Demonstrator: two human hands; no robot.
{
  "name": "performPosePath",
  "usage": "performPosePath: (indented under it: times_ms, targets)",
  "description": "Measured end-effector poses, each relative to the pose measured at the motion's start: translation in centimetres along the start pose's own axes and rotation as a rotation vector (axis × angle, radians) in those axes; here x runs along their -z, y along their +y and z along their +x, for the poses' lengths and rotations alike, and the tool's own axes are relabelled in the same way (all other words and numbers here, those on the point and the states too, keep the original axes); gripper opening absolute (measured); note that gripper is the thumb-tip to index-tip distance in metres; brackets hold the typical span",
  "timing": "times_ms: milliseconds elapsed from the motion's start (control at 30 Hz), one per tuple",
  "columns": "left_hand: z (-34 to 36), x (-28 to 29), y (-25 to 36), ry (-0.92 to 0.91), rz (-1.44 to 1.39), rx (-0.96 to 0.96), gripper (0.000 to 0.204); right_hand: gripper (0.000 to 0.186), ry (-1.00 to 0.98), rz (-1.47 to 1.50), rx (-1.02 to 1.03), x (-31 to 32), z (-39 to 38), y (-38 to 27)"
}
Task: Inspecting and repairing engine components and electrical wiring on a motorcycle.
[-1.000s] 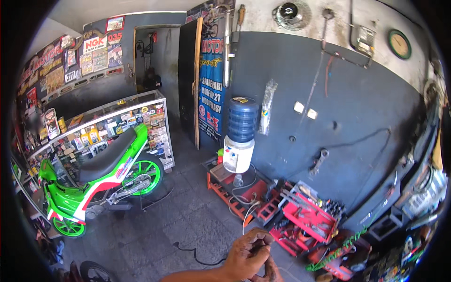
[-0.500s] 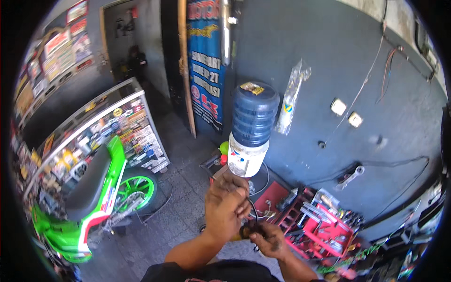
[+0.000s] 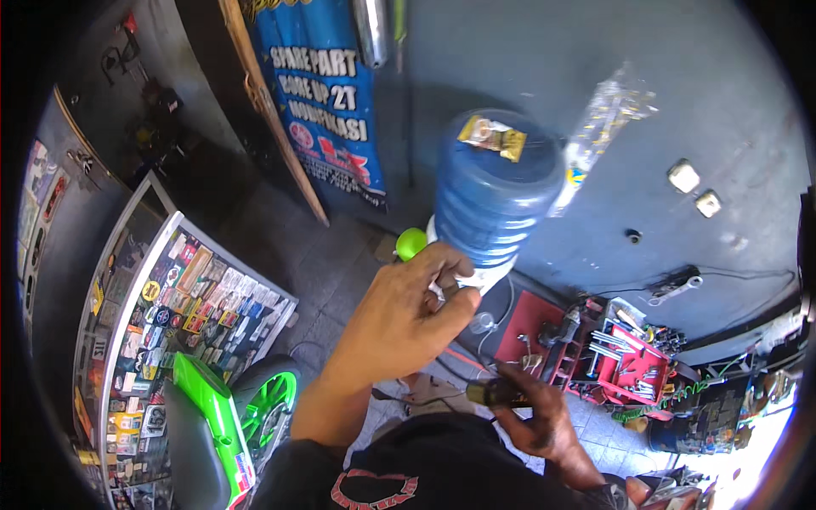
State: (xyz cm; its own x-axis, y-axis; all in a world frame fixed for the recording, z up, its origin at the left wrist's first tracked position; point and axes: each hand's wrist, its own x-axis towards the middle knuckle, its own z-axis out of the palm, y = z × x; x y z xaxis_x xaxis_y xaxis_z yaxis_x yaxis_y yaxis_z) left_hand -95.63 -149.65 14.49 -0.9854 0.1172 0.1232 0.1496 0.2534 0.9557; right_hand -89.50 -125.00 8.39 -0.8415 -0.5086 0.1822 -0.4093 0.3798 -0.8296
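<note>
My left hand (image 3: 399, 316) is raised in front of the white water dispenser (image 3: 489, 276), fingers pinched together; I cannot make out anything in them. My right hand (image 3: 540, 418) sits lower, close to my dark shirt, closed around a small dark cylindrical part (image 3: 491, 393) with a yellowish end. A thin dark wire (image 3: 416, 398) runs from that part to the left, below my left wrist. The two hands are a short way apart.
A blue water jug (image 3: 497, 191) tops the dispenser against the dark blue wall. A red tool tray (image 3: 627, 361) with wrenches lies on the floor at right. A green motorcycle (image 3: 223, 415) and a glass display counter (image 3: 161, 314) stand at left. A blue banner (image 3: 327, 110) leans behind.
The view has closed in on the water dispenser and tilted down. My left hand has risen up in front of the dispenser, while my right hand stays low with the dark part.
</note>
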Motion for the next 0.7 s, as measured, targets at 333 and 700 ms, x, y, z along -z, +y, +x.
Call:
performPosePath:
  times_ms: [333,700]
  targets:
    - [11.4,15.5,-3.5,0.32,-0.519,-0.254,0.046,0.029,0.26,0.389,-0.265,1.2,20.8,-8.9]
    - [35.9,28.7,-16.6,0.725,-0.533,-0.213,0.027,0.039,0.779,-0.137,0.47,12.4,48.7,-27.1]
